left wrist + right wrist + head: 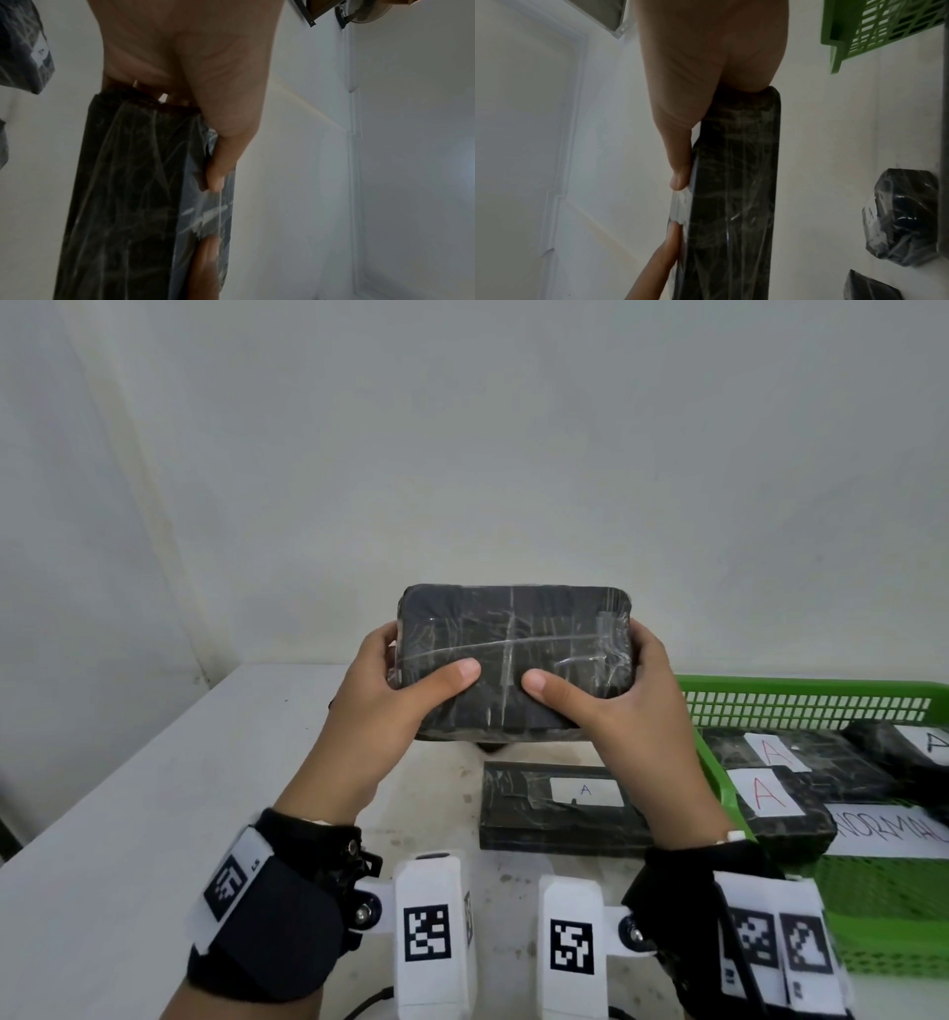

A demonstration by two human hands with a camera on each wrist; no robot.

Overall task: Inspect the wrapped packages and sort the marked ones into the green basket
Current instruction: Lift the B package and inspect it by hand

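Observation:
A black package wrapped in clear film point(513, 644) is held up above the table, its broad face tilted towards me with no label visible on it. My left hand point(405, 695) grips its left end and my right hand point(606, 701) grips its right end, both thumbs pressed on the near face. The left wrist view shows the package point(128, 192) edge-on under my left thumb, and the right wrist view shows it point(736, 192) the same way. The green basket point(801, 695) stands at the right and holds three black packages with white "A" labels point(780, 803).
Another wrapped package with an "A" label point(560, 809) lies on the white table point(128, 814) just below my hands. A paper reading "NORMAL" point(888, 829) lies in the basket. More black packages point(903, 213) sit on the table. A plain wall stands behind.

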